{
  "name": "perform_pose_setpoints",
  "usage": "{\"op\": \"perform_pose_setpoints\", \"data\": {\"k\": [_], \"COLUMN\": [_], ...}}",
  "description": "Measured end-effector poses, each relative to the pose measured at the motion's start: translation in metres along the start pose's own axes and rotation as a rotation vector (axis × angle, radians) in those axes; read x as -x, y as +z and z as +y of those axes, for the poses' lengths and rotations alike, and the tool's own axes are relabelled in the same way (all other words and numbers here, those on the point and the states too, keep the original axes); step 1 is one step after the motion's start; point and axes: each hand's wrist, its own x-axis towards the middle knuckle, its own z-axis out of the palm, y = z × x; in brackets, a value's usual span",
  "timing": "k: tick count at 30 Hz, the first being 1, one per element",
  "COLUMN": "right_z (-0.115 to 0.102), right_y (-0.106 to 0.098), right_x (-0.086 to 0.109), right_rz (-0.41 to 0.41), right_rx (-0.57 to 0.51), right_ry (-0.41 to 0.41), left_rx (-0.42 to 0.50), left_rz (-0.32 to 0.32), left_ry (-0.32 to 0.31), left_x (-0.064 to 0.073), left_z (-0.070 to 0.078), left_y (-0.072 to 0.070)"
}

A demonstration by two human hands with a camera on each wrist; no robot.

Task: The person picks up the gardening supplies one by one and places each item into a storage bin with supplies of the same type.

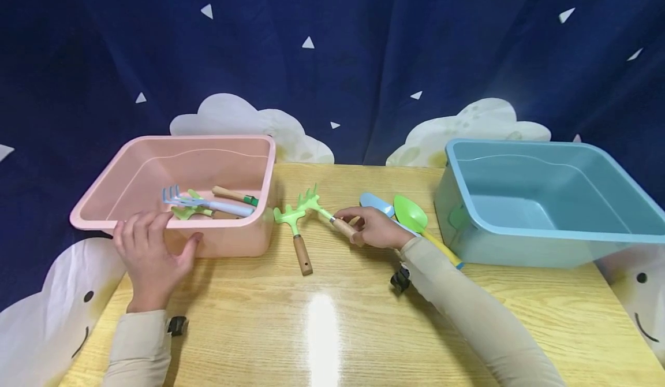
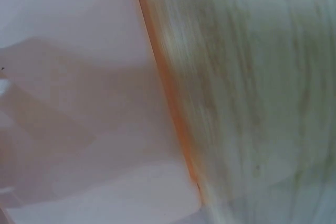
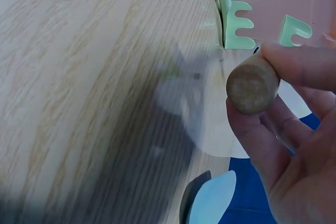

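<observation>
My right hand (image 1: 376, 227) pinches the wooden handle of a small green hand rake (image 1: 310, 200) between thumb and fingers. In the right wrist view the round end of that wooden handle (image 3: 252, 87) faces the camera. The rake's head points toward the pink bin (image 1: 218, 242). Beside it a green hand fork (image 1: 291, 216) with a brown wooden handle lies on the table. My left hand (image 1: 153, 260) grips the pink bin's front rim, fingers hooked over it and thumb against the outer wall. Inside this bin lie a light blue rake (image 1: 228, 207) and several other garden tools.
A blue bin (image 1: 550, 235) stands at the right of the wooden table (image 1: 249, 329). Near its left wall, a green trowel (image 1: 410, 214) with a yellow handle and a light blue trowel (image 1: 376, 203) lie partly behind my right hand. A dark blue curtain (image 1: 353, 58) hangs behind.
</observation>
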Motion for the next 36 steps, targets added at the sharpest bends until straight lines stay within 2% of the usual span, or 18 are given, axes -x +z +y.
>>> {"op": "perform_pose_setpoints", "data": {"k": [8,15,24,30,36], "right_z": [-0.006,-0.021,-0.060,-0.088,-0.111], "right_y": [-0.007,-0.025,-0.052,-0.062,-0.070], "right_x": [0.001,0.000,-0.013,-0.022,-0.030], "right_rz": [0.023,0.083,0.154,0.156,0.158], "right_rx": [-0.021,-0.027,0.053,0.025,0.054], "right_ry": [0.005,-0.023,-0.145,-0.135,-0.143], "left_rx": [0.002,-0.018,-0.021,-0.032,-0.027], "left_rz": [0.012,-0.031,-0.016,-0.028,-0.013], "left_ry": [0.010,0.020,0.013,0.013,0.018], "left_x": [0.001,0.003,0.002,0.002,0.001], "left_z": [0.000,-0.002,-0.004,-0.005,-0.005], "left_y": [0.000,0.000,-0.001,-0.002,0.000]}}
